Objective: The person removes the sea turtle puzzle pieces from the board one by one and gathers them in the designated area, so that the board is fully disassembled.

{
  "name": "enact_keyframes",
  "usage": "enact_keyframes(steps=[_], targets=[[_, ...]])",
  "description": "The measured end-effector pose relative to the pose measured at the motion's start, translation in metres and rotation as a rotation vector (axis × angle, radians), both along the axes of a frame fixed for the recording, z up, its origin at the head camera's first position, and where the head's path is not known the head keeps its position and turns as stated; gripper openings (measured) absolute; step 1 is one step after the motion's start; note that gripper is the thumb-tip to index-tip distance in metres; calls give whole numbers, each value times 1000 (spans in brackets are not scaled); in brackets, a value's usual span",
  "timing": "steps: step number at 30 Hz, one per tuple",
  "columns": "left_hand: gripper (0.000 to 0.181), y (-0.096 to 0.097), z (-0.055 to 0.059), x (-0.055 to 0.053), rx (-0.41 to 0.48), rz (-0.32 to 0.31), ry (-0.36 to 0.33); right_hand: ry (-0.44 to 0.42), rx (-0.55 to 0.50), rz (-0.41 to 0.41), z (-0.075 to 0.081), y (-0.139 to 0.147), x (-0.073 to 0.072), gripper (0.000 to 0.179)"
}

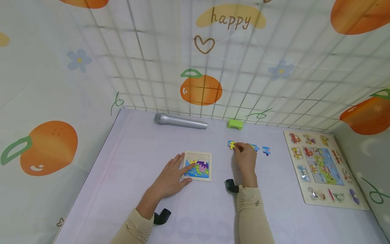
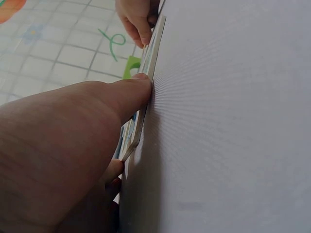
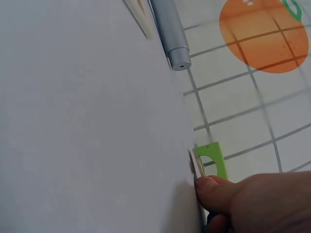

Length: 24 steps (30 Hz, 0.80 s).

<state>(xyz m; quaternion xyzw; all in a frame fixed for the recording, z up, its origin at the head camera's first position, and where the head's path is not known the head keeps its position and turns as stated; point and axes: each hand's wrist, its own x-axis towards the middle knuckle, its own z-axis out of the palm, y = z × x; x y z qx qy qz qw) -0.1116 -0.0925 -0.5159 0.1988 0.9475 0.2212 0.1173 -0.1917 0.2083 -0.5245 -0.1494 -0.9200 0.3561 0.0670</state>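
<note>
In the head view my left hand (image 1: 169, 178) lies with fingers spread over the left side of a small wooden jigsaw tray (image 1: 198, 156). Its index finger touches the colourful pieces fitted in the tray's lower part, while the upper part shows bare wood. Seen from the left wrist, the thumb (image 2: 133, 94) presses the tray's edge. To the right, my right hand (image 1: 246, 159) pinches a blue-and-yellow jigsaw piece (image 1: 231, 145) between thumb and fingertips. Beside that hand lie a partly hidden piece (image 1: 256, 147) and a separate blue piece (image 1: 266, 150).
A grey toy microphone (image 1: 182, 121) and a green arched block (image 1: 235, 124) lie along the back edge. At the right is a large wooden vehicle puzzle board (image 1: 324, 187). A patterned curtain over a wire grid (image 1: 170, 61) stands behind the table.
</note>
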Motion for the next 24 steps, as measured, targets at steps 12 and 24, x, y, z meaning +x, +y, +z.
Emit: enact_keyframes(steps=[12,24], targets=[[57,0,-1,0,10,9,-2,5,11,0,1,14,-2,20],[57,0,1,0,12,5,-6,-24,20,5,2,21,-1,21]])
